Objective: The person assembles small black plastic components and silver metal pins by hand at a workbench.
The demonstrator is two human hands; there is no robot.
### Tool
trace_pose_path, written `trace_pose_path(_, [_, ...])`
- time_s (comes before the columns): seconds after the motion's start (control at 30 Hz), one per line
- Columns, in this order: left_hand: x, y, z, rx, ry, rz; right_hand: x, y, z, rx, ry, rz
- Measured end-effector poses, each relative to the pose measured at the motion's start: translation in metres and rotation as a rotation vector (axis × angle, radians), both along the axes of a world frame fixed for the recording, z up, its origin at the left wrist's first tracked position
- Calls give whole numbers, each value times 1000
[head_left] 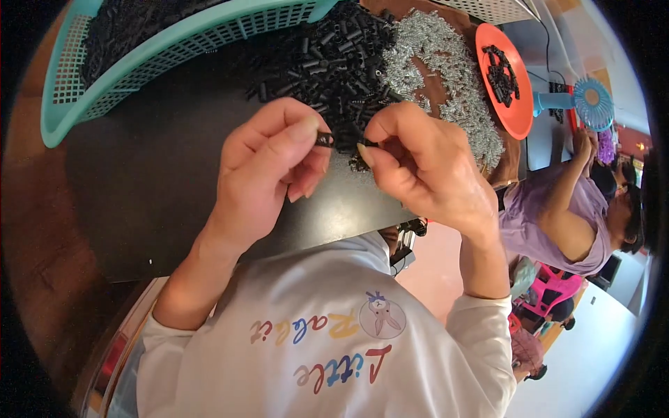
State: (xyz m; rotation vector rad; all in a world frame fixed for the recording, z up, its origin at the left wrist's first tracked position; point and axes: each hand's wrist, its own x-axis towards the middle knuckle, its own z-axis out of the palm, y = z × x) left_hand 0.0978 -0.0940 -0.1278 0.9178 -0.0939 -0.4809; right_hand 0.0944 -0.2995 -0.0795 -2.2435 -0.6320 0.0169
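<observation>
Small black part (325, 140): one, located in the left hand (261, 167), above the near edge of the black heap, its end showing and the remainder covered by the fingers. The left thumb and forefinger are closed on it; the other fingers curl loosely. The right hand (439, 167) has thumb and forefinger pinched on one dark piece (369, 143), mostly hidden; its shape cannot be made out. Whether the two pieces connect cannot be told against the dark background.

Count: two hands; one heap of black parts (341, 47), overlapping and uncountable; one spread of silvery metal pieces (460, 87), likewise uncountable, beside it on the dark table (139, 188).

Containers: one teal basket (54, 124), cut off by the upper edge, holding many black pieces, individually indistinct; one orange plate (520, 124), holding a cluster of black parts, overlapping; one white perforated container (496, 7), largely out of frame, contents not visible.
</observation>
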Motion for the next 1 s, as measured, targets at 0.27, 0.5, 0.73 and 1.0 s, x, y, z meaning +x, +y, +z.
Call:
trace_pose_path(0.27, [-7,-11,12,86,23,-115,-9,-14,-1,280,-77,10])
trace_pose_path(0.5, [-8,-25,17,20,41,-193,-27,-26,-1,420,10,-62])
trace_pose_path(0.73, [-6,-38,13,46,19,-254,-32,-34,2,348,-116,-46])
trace_pose_path(1.0, [-7,-42,3,48,-95,-305,-38,-35,3,281,-102,-53])
